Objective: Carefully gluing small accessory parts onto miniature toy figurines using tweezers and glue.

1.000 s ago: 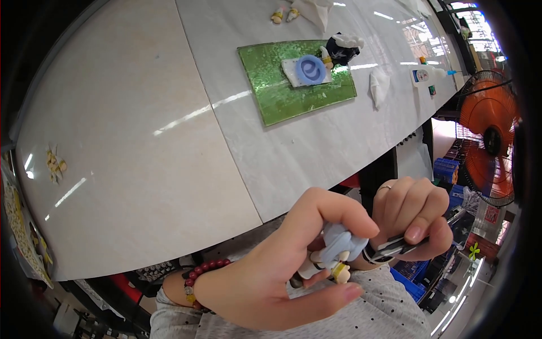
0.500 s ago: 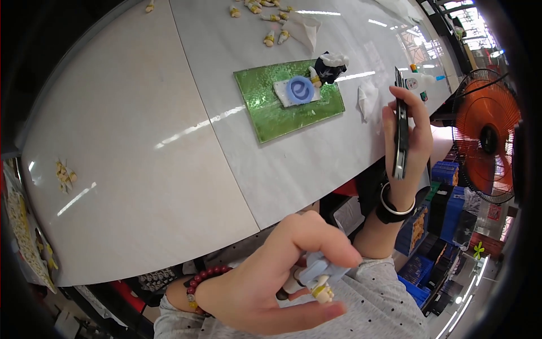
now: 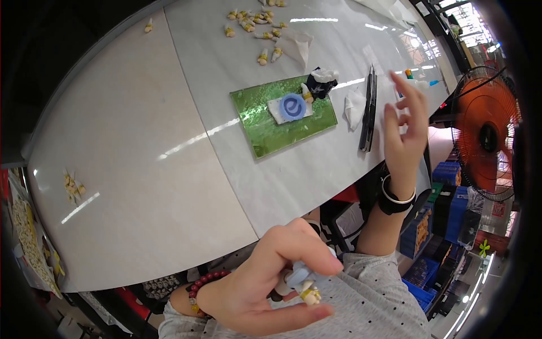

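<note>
Your left hand [image 3: 265,282] is curled around a small figurine [image 3: 302,279], pale blue with a cream tip and a yellow band, held low near your lap in front of the desk [image 3: 169,169]. It looks like light, hard moulded plastic, smooth and a little slippery, with thin parts that could snap; grip it by the thicker blue body, not the tip. Your right hand [image 3: 403,127] is raised above the desk edge, fingers spread and holding nothing, just beside a slim black tool [image 3: 368,110] lying flat. Nearby sits a glossy green mat [image 3: 265,124] with a white square and blue ring on it, crumpled white tissue [image 3: 354,106], and more cream figurines [image 3: 254,25] scattered on the far side.
</note>
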Motion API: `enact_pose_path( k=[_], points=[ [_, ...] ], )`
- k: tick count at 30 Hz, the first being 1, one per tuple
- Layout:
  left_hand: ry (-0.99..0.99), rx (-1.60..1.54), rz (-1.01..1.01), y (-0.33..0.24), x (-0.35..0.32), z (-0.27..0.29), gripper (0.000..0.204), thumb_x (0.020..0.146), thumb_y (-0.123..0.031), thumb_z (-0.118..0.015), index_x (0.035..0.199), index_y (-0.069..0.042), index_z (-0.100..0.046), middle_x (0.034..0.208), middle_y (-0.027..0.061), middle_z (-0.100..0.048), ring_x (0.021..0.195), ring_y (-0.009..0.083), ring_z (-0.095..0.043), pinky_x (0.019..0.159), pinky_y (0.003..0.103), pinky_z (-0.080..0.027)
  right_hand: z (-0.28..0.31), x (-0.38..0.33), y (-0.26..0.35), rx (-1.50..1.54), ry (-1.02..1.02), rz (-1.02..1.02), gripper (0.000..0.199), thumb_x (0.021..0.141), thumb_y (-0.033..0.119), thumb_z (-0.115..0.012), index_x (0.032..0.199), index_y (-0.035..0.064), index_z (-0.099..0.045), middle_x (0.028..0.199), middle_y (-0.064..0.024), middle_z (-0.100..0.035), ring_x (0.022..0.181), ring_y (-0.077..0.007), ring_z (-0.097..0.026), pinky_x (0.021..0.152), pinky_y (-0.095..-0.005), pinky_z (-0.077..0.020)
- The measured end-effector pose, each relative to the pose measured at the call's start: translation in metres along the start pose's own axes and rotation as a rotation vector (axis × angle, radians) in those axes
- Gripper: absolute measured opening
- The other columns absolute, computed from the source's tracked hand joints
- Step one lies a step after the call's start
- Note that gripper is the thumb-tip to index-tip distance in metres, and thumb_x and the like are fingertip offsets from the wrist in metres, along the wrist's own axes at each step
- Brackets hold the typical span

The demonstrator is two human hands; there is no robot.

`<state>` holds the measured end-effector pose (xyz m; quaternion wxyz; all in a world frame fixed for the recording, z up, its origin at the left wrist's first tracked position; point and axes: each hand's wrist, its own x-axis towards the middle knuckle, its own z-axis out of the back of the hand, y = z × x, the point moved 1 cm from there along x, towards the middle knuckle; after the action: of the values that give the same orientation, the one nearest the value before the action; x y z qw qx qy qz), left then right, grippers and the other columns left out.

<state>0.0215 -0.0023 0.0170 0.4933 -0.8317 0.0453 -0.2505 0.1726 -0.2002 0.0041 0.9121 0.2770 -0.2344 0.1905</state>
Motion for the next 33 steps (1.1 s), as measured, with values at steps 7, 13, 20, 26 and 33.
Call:
enact_pose_path(
  k=[7,13,20,26,33],
  points=[
    [-0.314,-0.593,0.217,0.009,-0.010,-0.013,0.053,0.070,0.000,-0.059,0.114,-0.003,-0.030,0.093,0.0096,-0.042,0.063,0.0096,-0.043,0.054,0.020,-0.036,0.021,0.004,-0.058,0.260,-0.682,-0.168,0.047,0.074,0.011,-0.059,0.116,-0.0023,-0.040,0.105,-0.0078,-0.046,0.089,-0.0133,-0.044,0.080,-0.0258,-0.0359],
    [-0.491,-0.516,0.469,-0.004,-0.005,-0.015,0.059,0.062,-0.002,-0.057,0.114,-0.010,-0.029,0.096,0.0144,-0.040,0.065,0.0177,-0.048,0.056,0.028,-0.040,0.011,0.009,-0.092,0.231,-0.283,-0.360,0.059,0.069,0.026,-0.068,0.117,0.0007,-0.043,0.109,-0.0123,-0.047,0.100,-0.0192,-0.042,0.078,-0.0290,-0.0383],
    [-0.362,-0.445,0.404,-0.013,0.000,-0.014,0.061,0.074,0.001,-0.049,0.127,0.000,-0.020,0.103,0.0037,-0.040,0.081,0.0058,-0.041,0.072,0.017,-0.038,0.008,0.007,-0.079,0.121,-0.437,-0.260,0.057,0.071,0.028,-0.066,0.117,0.0039,-0.042,0.111,-0.0095,-0.047,0.098,-0.0183,-0.045,0.076,-0.0306,-0.0375],
    [-0.262,-0.348,0.325,-0.015,0.002,-0.007,0.058,0.075,0.002,-0.044,0.127,0.000,-0.020,0.104,0.0037,-0.038,0.082,0.0063,-0.039,0.073,0.018,-0.034,0.012,0.003,-0.053,0.208,-0.607,-0.159,0.047,0.074,0.016,-0.062,0.111,-0.0033,-0.042,0.107,-0.0116,-0.045,0.098,-0.0179,-0.044,0.083,-0.0288,-0.0375],
    [-0.236,-0.326,0.275,-0.015,0.004,-0.005,0.056,0.076,0.003,-0.042,0.127,0.000,-0.021,0.100,0.0032,-0.037,0.078,0.0065,-0.038,0.072,0.018,-0.033,0.014,0.000,-0.046,0.296,-0.591,-0.170,0.037,0.075,0.010,-0.057,0.107,-0.0006,-0.043,0.102,-0.0083,-0.046,0.091,-0.0140,-0.044,0.081,-0.0273,-0.0368]
  ],
)
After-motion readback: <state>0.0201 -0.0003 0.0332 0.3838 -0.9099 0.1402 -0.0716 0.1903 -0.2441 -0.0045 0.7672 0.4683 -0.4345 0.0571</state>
